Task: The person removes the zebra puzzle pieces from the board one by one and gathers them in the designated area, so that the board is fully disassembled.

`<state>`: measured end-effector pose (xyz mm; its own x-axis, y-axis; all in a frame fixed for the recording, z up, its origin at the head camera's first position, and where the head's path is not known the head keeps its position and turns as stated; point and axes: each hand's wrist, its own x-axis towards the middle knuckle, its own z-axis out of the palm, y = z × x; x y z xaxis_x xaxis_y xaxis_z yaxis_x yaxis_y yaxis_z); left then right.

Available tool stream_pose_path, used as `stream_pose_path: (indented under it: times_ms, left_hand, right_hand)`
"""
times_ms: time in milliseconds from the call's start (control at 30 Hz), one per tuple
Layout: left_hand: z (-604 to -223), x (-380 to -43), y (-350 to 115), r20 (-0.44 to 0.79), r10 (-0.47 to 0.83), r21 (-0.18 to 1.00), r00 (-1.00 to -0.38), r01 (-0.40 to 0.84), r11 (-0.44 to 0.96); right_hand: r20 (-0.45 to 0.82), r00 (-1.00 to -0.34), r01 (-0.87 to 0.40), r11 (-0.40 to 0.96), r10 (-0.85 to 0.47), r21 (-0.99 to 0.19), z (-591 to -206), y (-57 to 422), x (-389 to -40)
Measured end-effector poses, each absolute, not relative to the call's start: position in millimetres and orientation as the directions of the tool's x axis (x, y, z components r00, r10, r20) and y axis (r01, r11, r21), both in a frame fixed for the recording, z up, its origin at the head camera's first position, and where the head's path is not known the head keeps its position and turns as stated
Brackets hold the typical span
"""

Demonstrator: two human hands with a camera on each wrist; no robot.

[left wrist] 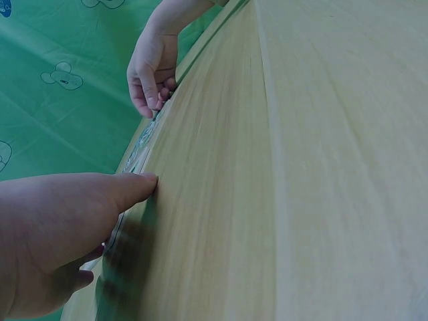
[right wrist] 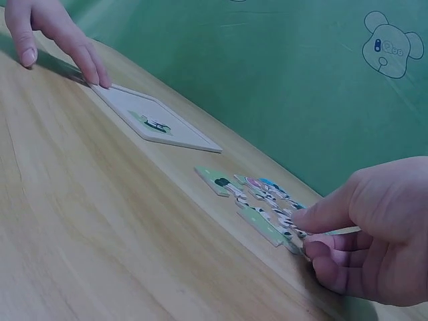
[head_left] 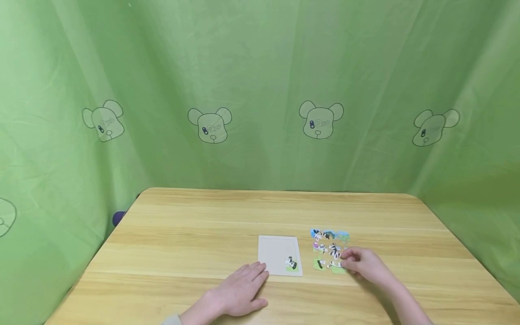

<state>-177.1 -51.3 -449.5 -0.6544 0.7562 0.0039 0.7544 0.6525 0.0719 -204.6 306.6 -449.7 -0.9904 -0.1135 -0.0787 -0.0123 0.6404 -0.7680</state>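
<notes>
A white puzzle tray [head_left: 278, 253] lies on the table with one panda puzzle piece [head_left: 291, 262] in its lower right corner. My left hand [head_left: 241, 289] is spread flat, fingertips on the tray's lower left corner and thumb [left wrist: 137, 190] on the table. Right of the tray, loose puzzle pieces [right wrist: 261, 221] lie in rough rows, printed with blue sky, green grass and black-and-white animals. At the right edge of these pieces my right hand [head_left: 367, 266] pinches a puzzle piece between thumb and fingers. The fingers partly hide this piece.
The wooden table [head_left: 195, 225] has rounded far corners. Green curtains [head_left: 260, 67] with bear-head prints hang around its back and sides. Past the left table edge a dark purple object [head_left: 118, 218] shows.
</notes>
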Motion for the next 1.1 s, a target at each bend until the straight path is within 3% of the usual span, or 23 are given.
stream_pose_path:
  times_ms: [267, 767, 1100]
  left_hand:
    - [-449.4, -176.7, -52.3, 0.0, 0.756, 0.066, -0.654, 0.755, 0.653]
    - [-451.3, -177.9, -50.4, -0.017, 0.751, 0.067, -0.66, 0.749, 0.66]
    - [-451.0, -178.0, -51.2, -0.006, 0.753, 0.072, -0.658, 0.75, 0.657]
  right_hand:
    - [-0.044, -0.993, -0.031, 0.618, -0.106, -0.786, -441.8, 292.0, -209.3]
    - [0.041, -0.96, -0.196, 0.56, -0.277, -0.805, -435.4, 232.5, -227.3]
    - [0.048, -0.936, -0.238, 0.528, -0.348, -0.815, -443.5, 206.7, -229.7]
